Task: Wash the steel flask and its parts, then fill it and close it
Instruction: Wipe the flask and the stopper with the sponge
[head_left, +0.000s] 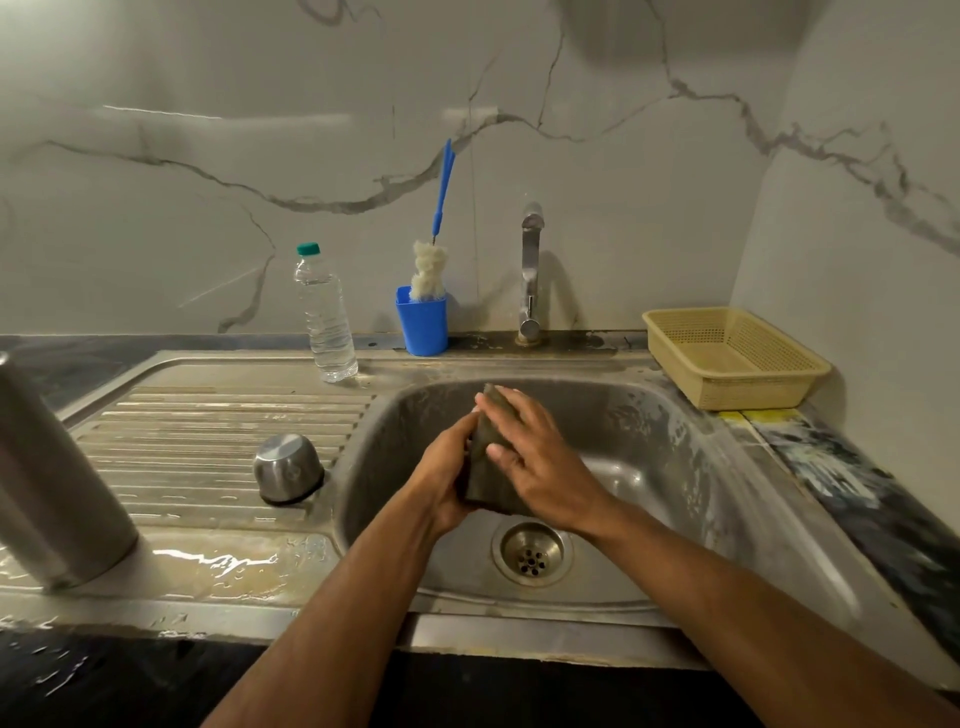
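Marble-veined wall behind a wet steel sink (675, 467). Both hands over the basin: left hand (447, 478) grips a dark scrub pad (485, 467), right hand (535, 457) lies flat across it. Steel flask (47, 493) stands far left of hands on the counter (223, 566), its cap (288, 467) nearer. I judge risk: soapy hands, slick counter; flask could slide or topple.

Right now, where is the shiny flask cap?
The steel flask cap sits upside down on the ribbed draining board, just left of the sink basin.

Both bare forearms reach forward and meet. The left hand (447, 470) curls its fingers round a dark pad from below, while the right hand (540, 457) lies over it, fingers apparently straight.
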